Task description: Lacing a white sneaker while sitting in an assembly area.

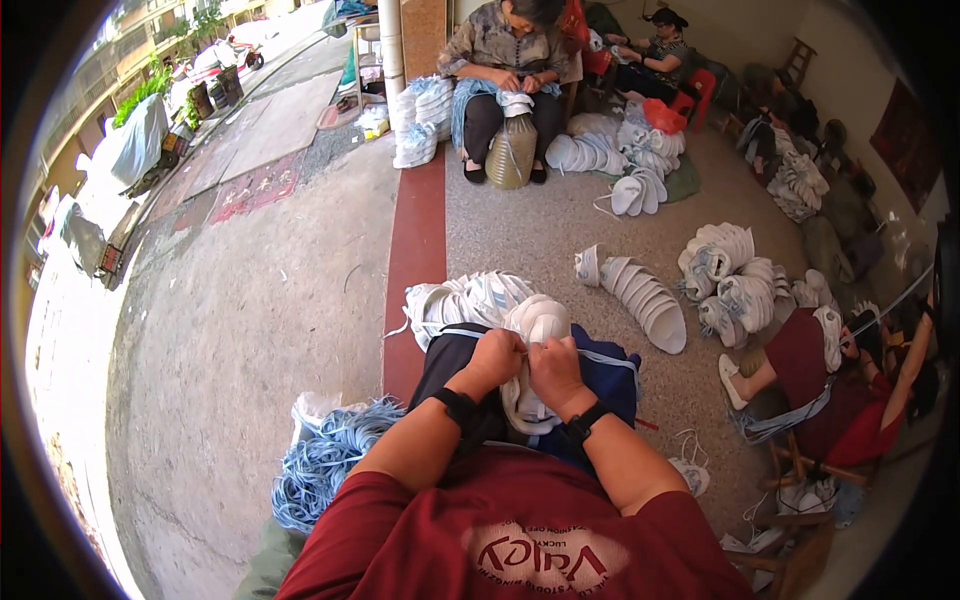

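Down there I'm clenching left hand (497, 360) and right hand (557, 370) together, pinching at a white shoe upper (545, 319); which part, I can't tell.

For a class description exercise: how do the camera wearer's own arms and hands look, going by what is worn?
The left hand and right hand are gloveless. Each bare forearm carries a black wristband below a short maroon sleeve.

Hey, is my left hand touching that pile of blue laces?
No, your left hand is at the white shoe upper, well clear of the blue lace pile.
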Demonstrator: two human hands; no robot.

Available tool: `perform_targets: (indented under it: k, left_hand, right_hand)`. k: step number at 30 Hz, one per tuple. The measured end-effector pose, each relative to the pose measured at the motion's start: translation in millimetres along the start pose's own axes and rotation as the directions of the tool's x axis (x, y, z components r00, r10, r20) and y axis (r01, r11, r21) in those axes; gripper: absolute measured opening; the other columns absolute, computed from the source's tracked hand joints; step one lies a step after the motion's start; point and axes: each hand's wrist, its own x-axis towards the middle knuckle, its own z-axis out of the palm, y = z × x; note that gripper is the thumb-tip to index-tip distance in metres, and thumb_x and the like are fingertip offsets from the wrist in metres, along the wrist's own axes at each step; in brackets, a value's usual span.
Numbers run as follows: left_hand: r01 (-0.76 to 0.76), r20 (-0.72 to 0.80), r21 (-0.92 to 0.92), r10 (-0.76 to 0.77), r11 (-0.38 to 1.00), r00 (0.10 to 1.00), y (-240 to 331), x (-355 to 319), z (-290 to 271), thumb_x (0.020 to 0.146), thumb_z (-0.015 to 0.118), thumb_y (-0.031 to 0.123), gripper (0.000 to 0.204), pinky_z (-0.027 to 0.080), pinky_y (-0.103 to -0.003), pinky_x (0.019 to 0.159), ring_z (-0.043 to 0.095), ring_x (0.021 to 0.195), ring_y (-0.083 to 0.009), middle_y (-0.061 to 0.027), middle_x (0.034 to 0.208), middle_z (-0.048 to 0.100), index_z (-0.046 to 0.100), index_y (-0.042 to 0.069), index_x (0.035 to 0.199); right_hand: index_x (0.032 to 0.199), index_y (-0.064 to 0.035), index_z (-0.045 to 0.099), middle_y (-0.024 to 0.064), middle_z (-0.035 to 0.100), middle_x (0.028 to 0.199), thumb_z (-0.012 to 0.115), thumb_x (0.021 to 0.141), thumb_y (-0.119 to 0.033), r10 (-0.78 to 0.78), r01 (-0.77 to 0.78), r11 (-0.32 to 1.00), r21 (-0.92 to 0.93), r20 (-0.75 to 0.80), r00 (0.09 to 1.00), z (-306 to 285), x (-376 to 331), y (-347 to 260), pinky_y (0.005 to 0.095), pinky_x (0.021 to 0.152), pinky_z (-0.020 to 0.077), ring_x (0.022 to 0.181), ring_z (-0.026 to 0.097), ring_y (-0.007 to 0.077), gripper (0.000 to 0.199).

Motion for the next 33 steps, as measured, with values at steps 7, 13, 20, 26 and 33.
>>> perform_targets:
  k: [7, 13, 20, 26, 33]
  left_hand:
    - [0.053, 0.044, -0.063, -0.051, 0.997, 0.998, -7, 2, 0, 0.065, 0.061, 0.011, 0.014, 0.051, -0.037, 0.069, 0.064, 0.073, -0.032, -0.0175, 0.075, 0.064, 0.069, 0.005, 0.075]
    - [0.067, 0.05, -0.087, -0.062, 0.994, 0.997, -2, -5, -4, 0.065, 0.061, 0.012, 0.012, 0.05, -0.037, 0.068, 0.063, 0.072, -0.0316, -0.017, 0.073, 0.064, 0.069, 0.005, 0.072]
    - [-0.093, -0.06, 0.179, 0.105, 0.979, 0.993, 6, -9, 9, 0.069, 0.056, 0.014, 0.012, 0.049, -0.043, 0.065, 0.061, 0.068, -0.0353, -0.0179, 0.072, 0.062, 0.063, 0.004, 0.069]
    - [0.155, 0.007, -0.224, -0.157, 0.962, 0.988, -10, -1, -1, 0.066, 0.065, 0.014, 0.013, 0.051, -0.034, 0.064, 0.065, 0.066, -0.027, -0.0163, 0.069, 0.064, 0.069, 0.003, 0.072]
    - [0.118, 0.004, -0.223, -0.12, 0.968, 0.993, -6, -3, -5, 0.065, 0.065, 0.013, 0.014, 0.051, -0.034, 0.065, 0.065, 0.067, -0.0279, -0.0173, 0.07, 0.064, 0.069, 0.003, 0.073]
  right_hand:
    - [0.067, -0.0046, 0.056, 0.0129, 0.057, 0.064, 0.054, 0.07, -0.007, 0.126, -0.128, 0.987, 0.095, 0.028, 0.992, -1, 4, -4, 0.0424, 0.065, 0.0406, 0.067, 0.056, 0.0309, 0.004]
    - [0.075, -0.0028, 0.059, 0.0178, 0.06, 0.072, 0.06, 0.074, -0.011, 0.304, -0.359, 0.854, 0.376, 0.198, 0.932, -7, -5, 10, 0.0417, 0.063, 0.0464, 0.072, 0.06, 0.0338, 0.009]
    - [0.076, -0.001, 0.055, 0.013, 0.056, 0.069, 0.056, 0.074, -0.003, 0.501, -0.328, 0.763, 0.556, -0.189, 0.845, -29, -1, 35, 0.037, 0.061, 0.0444, 0.066, 0.056, 0.0298, 0.003]
    - [0.077, -0.0013, 0.058, 0.0129, 0.059, 0.07, 0.057, 0.072, 0.002, 0.414, -0.306, 0.653, 0.693, 0.012, 0.91, -38, -6, 21, 0.0328, 0.057, 0.0457, 0.063, 0.059, 0.0258, 0.006]
    - [0.071, -0.0045, 0.064, 0.0124, 0.056, 0.071, 0.06, 0.069, -0.008, 0.078, -0.066, 0.955, 0.29, -0.033, 0.996, -17, -1, -5, 0.0396, 0.061, 0.044, 0.068, 0.056, 0.0285, 0.006]
